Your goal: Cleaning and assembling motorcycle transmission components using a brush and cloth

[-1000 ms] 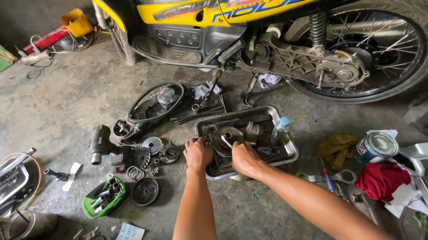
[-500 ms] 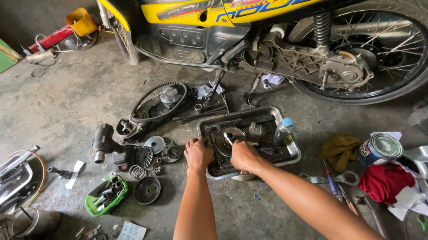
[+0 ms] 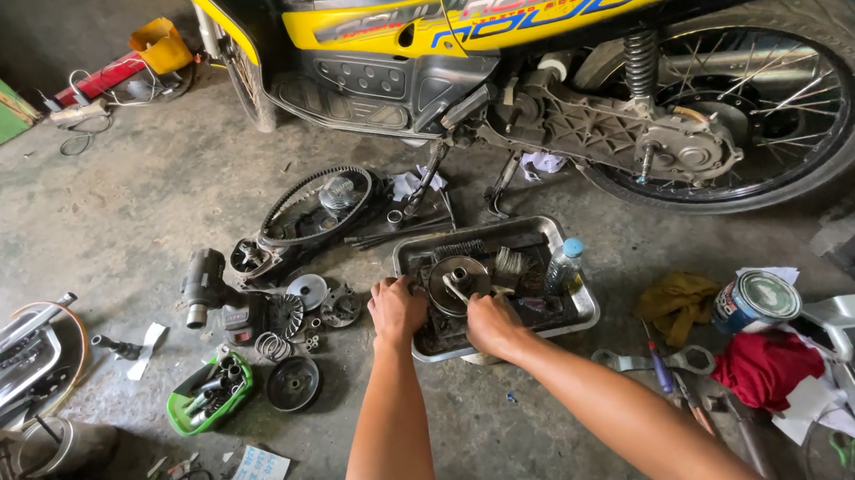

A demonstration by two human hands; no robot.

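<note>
Both hands, left hand (image 3: 395, 309) and right hand (image 3: 491, 324), close their grip on the round metal pulley (image 3: 458, 283) in the tray (image 3: 581, 311); it looks heavy, stiff and greasy, best held by the rim.

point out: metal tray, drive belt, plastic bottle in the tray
metal tray (image 3: 581, 311): head view, bare right rim.
drive belt (image 3: 290, 204): head view, left side of the black loop on the floor.
plastic bottle (image 3: 562, 269): head view, middle of its clear body, below the blue cap.
</note>
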